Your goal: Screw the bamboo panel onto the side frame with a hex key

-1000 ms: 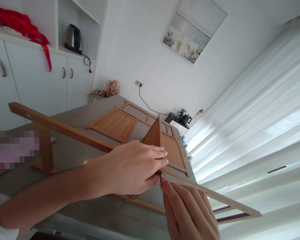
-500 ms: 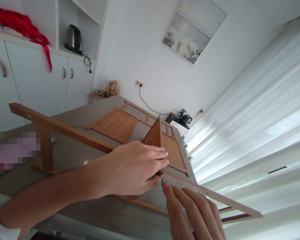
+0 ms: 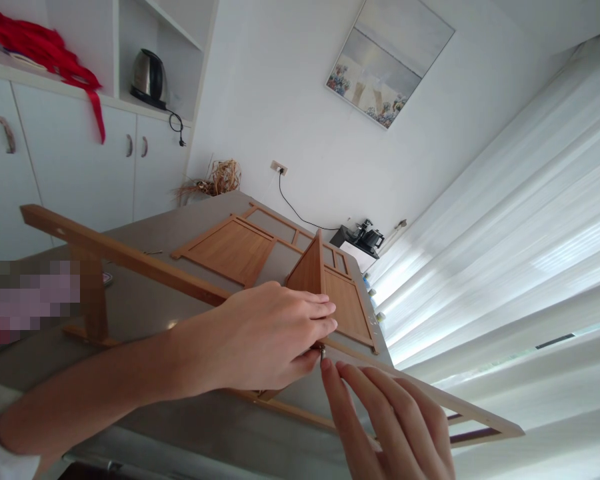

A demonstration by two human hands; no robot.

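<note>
My left hand point(image 3: 265, 333) is wrapped over the joint of a wooden frame point(image 3: 125, 257), its fingers resting against an upright wooden panel point(image 3: 307, 267). Just below those fingers, a small metal hex key point(image 3: 323, 353) stands at a bolt in the frame's rail. The fingertips of my right hand point(image 3: 390, 420) are closed in at this key; the thumb is mostly out of sight. To the right, a slatted end of the frame point(image 3: 495, 427) sticks out past the table.
On the grey table point(image 3: 170, 220) lie a flat wooden panel point(image 3: 230, 250), another panelled frame point(image 3: 350, 307) and a thin metal piece point(image 3: 153, 253). A coffee maker point(image 3: 370, 233) stands at the far end. White curtains point(image 3: 530, 233) hang on the right; cabinets point(image 3: 75, 153) line the left.
My right fingertips have shifted slightly left and up against the hex key, so less of it shows. My left hand and the frame stay practically where they were.
</note>
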